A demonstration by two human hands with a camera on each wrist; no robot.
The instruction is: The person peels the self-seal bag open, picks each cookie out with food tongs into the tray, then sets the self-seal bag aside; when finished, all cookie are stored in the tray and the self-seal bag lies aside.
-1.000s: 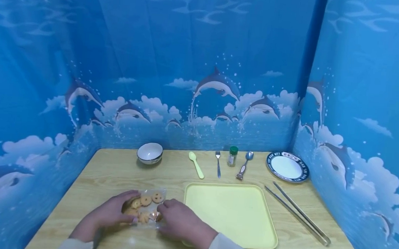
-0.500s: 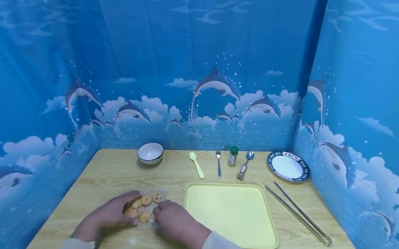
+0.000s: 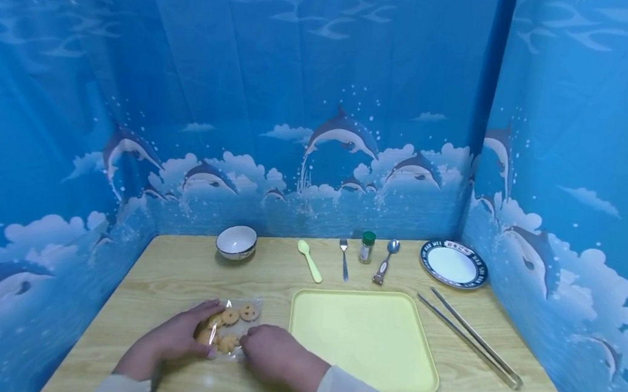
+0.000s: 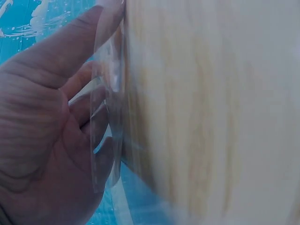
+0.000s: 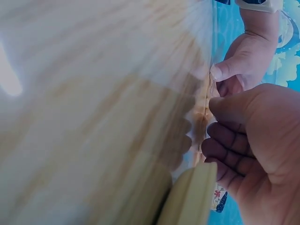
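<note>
A clear plastic bag of cookies (image 3: pixel 229 327) lies on the table, several round and flower-shaped cookies showing through the film. My left hand (image 3: pixel 181 331) holds the bag's left end, with thumb at the near side and fingers at the far side. In the left wrist view, clear film (image 4: pixel 107 117) stands across the fingers of that left hand (image 4: pixel 56 108). My right hand (image 3: pixel 281 354) pinches the bag's near right corner and covers part of it. In the right wrist view, the right hand (image 5: pixel 253 140) has its fingers curled beside the thumb, right at the cookies.
A pale yellow tray (image 3: pixel 364 342) lies right of the bag. Behind stand a white bowl (image 3: pixel 236 242), a light green spoon (image 3: pixel 309 260), a fork (image 3: pixel 345 260), a green-capped jar (image 3: pixel 367 248), a metal spoon (image 3: pixel 386 262) and a plate (image 3: pixel 453 264). Metal tongs (image 3: pixel 470 337) lie far right.
My right hand has shifted slightly left and nearer to me, now covering a cookie at the bag's right side. The left hand stays nearly still.
</note>
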